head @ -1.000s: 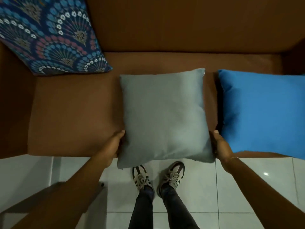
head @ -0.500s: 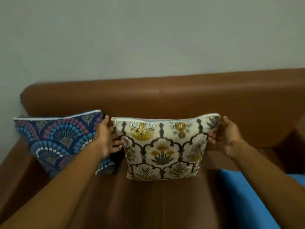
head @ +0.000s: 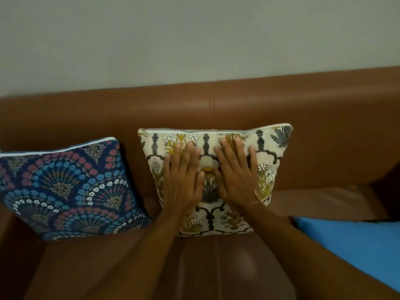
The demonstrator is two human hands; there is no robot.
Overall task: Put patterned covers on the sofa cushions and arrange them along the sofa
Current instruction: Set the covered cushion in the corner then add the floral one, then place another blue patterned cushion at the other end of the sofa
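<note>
A cream cushion with a yellow and grey floral cover [head: 271, 156] stands upright against the back of the brown sofa [head: 324, 118], in the middle. My left hand [head: 183, 180] and my right hand [head: 237, 176] lie flat on its front face, side by side, fingers spread and pointing up. To its left a cushion in a dark blue fan-patterned cover [head: 65, 187] leans against the sofa back. A plain bright blue cushion [head: 355, 245] lies on the seat at the right, partly behind my right forearm.
A pale grey wall [head: 194, 40] rises behind the sofa. The sofa's left armrest [head: 8, 245] is at the lower left. Bare brown seat [head: 216, 267] shows in front of the cream cushion.
One second ago I held a plain grey cushion by its sides. Half a second ago my hands gripped the cream cushion's upper corners; now both palms press flat on its front.
</note>
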